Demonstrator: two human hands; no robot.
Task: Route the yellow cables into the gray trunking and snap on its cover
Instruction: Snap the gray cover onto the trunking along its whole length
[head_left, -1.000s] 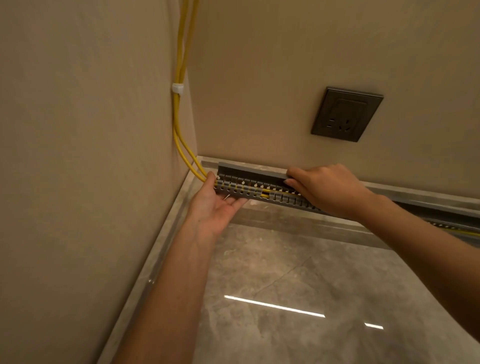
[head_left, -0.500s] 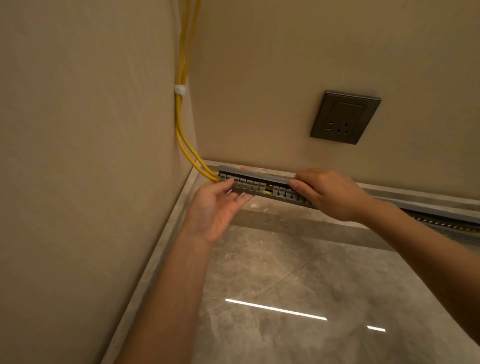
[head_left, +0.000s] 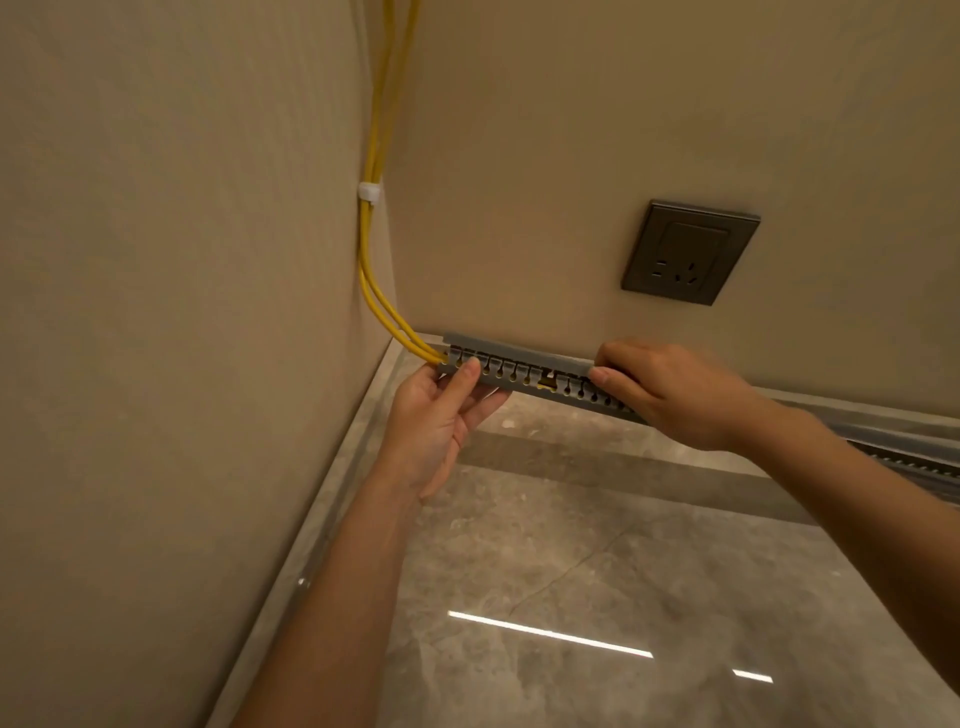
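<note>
Gray trunking (head_left: 524, 376) runs along the foot of the far wall, starting just right of the room corner and continuing right behind the right hand; a further stretch shows at the far right edge. Its near side wall is slotted: a row of narrow slits ending in round holes, with yellow visible through several holes and through one wider gap about midway between the hands. A flat gray cover (head_left: 511, 349) lies along the top of the left section; whether it is fully seated cannot be told. Two yellow cables (head_left: 370, 270) drop down the corner, pass through a white clip (head_left: 369, 192) on the left wall, then curve right and enter the trunking's left end. Left hand (head_left: 441, 423): palm up beneath the left end, thumb pressed on the slotted face, fingers curled underneath, so it pinches the trunking there. Right hand (head_left: 670, 392): palm down, fingers wrapped over the top, thumb tip on the near face, gripping trunking and cover together. A dark wall socket (head_left: 691, 252) sits on the far wall above and right of the hands. Glossy gray stone floor (head_left: 597, 582) below, with bright light streaks reflected near the bottom.
</note>
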